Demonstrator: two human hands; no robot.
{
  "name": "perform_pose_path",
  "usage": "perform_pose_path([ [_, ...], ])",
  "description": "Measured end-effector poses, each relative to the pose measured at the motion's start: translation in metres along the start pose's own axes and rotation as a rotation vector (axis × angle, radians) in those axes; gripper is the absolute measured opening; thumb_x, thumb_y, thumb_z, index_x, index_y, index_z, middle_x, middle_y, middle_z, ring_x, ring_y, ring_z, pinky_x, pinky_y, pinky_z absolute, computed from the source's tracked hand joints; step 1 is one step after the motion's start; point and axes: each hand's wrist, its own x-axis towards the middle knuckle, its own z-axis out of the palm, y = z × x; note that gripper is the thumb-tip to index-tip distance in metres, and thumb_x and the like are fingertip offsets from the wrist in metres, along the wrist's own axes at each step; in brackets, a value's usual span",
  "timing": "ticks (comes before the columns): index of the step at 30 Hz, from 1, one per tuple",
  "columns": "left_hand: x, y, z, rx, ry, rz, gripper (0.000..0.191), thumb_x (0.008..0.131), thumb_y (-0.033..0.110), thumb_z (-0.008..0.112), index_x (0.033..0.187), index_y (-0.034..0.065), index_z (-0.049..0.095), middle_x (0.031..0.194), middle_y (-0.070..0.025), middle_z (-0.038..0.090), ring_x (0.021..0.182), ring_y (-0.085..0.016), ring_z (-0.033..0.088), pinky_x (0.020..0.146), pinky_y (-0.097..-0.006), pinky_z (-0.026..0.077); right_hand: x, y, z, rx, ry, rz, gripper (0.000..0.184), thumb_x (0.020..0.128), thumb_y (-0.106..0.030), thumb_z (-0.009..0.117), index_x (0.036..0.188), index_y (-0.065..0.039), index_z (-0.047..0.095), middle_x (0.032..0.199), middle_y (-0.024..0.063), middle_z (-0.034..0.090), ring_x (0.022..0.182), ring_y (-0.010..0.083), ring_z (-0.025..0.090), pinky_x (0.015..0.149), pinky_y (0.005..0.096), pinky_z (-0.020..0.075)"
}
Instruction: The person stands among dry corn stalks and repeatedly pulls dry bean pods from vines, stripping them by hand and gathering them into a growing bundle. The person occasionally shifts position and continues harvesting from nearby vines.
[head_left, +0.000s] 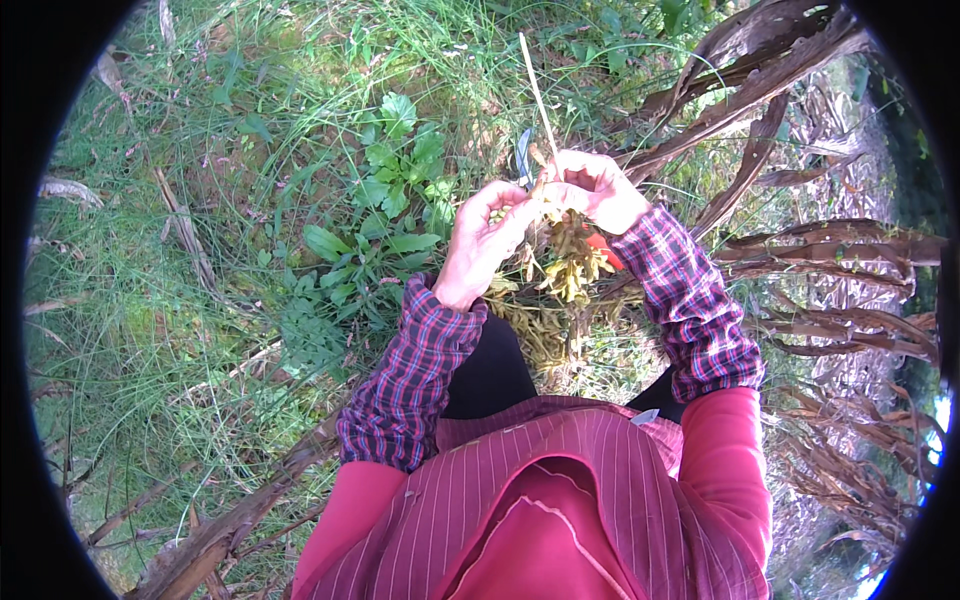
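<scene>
Pinched in my right hand (598, 192) is a dry, pale plant stalk (537, 90) that rises away from me. Yellow-brown pods, apparently soybean (576, 271), hang below that hand in a bunch. My left hand (484, 238) meets the right at the stalk, its thumb and fingertips on a pod. Small yellow-green beans or pods (498, 215) show in its curled palm. Just past the fingers is a bluish curved blade (523, 154), likely a sickle's. An orange-red piece (604, 250), perhaps its handle, shows beside my right wrist; the part between is hidden.
More cut pod-bearing plants (551, 330) lie on the ground between my knees. Broad-leaved green weeds (397, 176) and grass (187, 315) spread to the left. Dry brown stalks with withered leaves (739, 105) lean in from the right. Another thick dry stalk (247, 510) crosses at lower left.
</scene>
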Motion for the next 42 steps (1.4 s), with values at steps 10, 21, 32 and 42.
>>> perform_pose_path([
  [10, -0.004, 0.004, -0.004, -0.249, -0.103, -0.143, 0.008, 0.085, 0.006, 0.05, 0.09, 0.0003, 0.052, 0.067, 0.0036, 0.043, 0.049, -0.002, 0.034, 0.042, -0.0161, 0.026, -0.004, -0.005, 0.003, 0.005, -0.097, 0.071, 0.012, 0.079, -0.005, 0.059, 0.09, -0.003, 0.058, 0.078, 0.0033, 0.061, 0.069, 0.0073, 0.057, 0.059, 0.0188, 0.0444],
  [21, -0.002, 0.008, -0.002, 0.421, 0.02, 0.277, 0.011, 0.078, 0.009, 0.059, 0.078, -0.0019, 0.055, 0.065, -0.0055, 0.054, 0.061, -0.008, 0.049, 0.055, -0.0226, 0.039, -0.004, -0.007, 0.003, -0.04, -0.069, 0.076, 0.008, 0.079, -0.007, 0.06, 0.086, -0.003, 0.06, 0.073, 0.0023, 0.061, 0.063, 0.0055, 0.056, 0.053, 0.0171, 0.0423],
  [32, -0.004, 0.005, -0.001, 0.589, 0.059, 0.323, 0.006, 0.079, 0.003, 0.058, 0.078, -0.001, 0.053, 0.067, -0.0005, 0.055, 0.059, -0.003, 0.046, 0.05, -0.0182, 0.037, -0.005, -0.002, 0.013, 0.025, 0.008, 0.05, 0.003, 0.076, -0.002, 0.058, 0.077, -0.004, 0.055, 0.073, 0.001, 0.06, 0.059, 0.0036, 0.053, 0.052, 0.0187, 0.0443],
  [42, -0.006, 0.007, 0.0, 0.054, -0.036, 0.0, 0.01, 0.086, 0.01, 0.048, 0.081, 0.0025, 0.051, 0.059, 0.0059, 0.039, 0.048, -0.001, 0.031, 0.042, -0.0168, 0.023, -0.003, -0.009, 0.012, 0.027, -0.006, 0.164, 0.008, 0.075, -0.002, 0.059, 0.073, -0.005, 0.052, 0.071, -0.0003, 0.059, 0.062, 0.0049, 0.053, 0.058, 0.0191, 0.0433],
])
